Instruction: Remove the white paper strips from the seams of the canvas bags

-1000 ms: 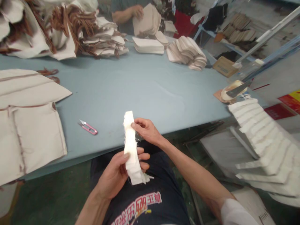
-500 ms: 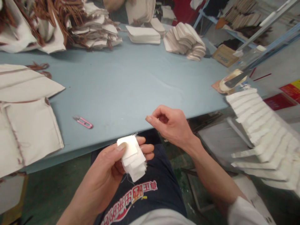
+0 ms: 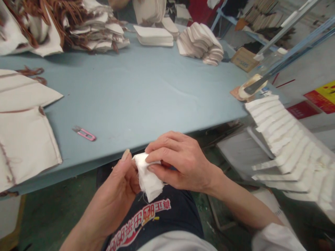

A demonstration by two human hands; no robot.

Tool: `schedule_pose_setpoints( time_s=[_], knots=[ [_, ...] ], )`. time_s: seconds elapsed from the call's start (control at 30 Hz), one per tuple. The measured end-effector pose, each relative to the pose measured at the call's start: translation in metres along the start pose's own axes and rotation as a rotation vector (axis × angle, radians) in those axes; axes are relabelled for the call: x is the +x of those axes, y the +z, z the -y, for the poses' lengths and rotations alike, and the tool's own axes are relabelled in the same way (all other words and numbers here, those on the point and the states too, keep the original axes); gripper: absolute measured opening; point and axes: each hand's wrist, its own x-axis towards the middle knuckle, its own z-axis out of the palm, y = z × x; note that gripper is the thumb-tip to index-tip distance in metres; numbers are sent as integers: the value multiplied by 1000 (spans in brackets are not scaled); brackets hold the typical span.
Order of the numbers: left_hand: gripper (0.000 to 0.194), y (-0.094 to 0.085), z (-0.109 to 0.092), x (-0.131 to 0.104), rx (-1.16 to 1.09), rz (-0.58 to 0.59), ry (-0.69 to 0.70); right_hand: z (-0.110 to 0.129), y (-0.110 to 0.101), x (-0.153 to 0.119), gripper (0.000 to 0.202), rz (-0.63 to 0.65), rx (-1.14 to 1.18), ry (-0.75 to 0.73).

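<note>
Right hand, clear of the white cloth bundle half a second earlier, had pinched its top just beyond the worktop's near edge; left hand half-curled alongside, thumb raised, hold unclear, so control apparently shifted rightward.

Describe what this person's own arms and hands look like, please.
The left hand and right hand are both bare: no glove, ring or watch shows. The right forearm leads back to a loose, plain white sleeve. The left forearm is uncovered as far as the picture shows; any sleeve there is out of view.
</note>
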Motion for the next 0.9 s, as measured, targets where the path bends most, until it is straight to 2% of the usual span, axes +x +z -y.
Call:
schedule_pose_setpoints(
  time_s=[0.17, 0.33, 0.5, 0.77, 0.9],
  knots=[
    [52, -7, 4, 3, 7, 72, -30, -1, 12, -6, 16, -98, 34, -11],
    [42, -8, 0, 7, -8, 172, -37, -7, 20, -6, 3, -126, 77, 0],
    [28, -18, 1, 8, 52, 244, -33, -10, 24, -4, 13, -79, 113, 42],
    [32, -30, 5, 11, 59, 244, 27, -10, 33, 0, 8, -85, 149, 52],
    [30, -29, 5, 12, 82, 168, 20, -11, 37, 1, 8, -88, 152, 46]
  ],
)
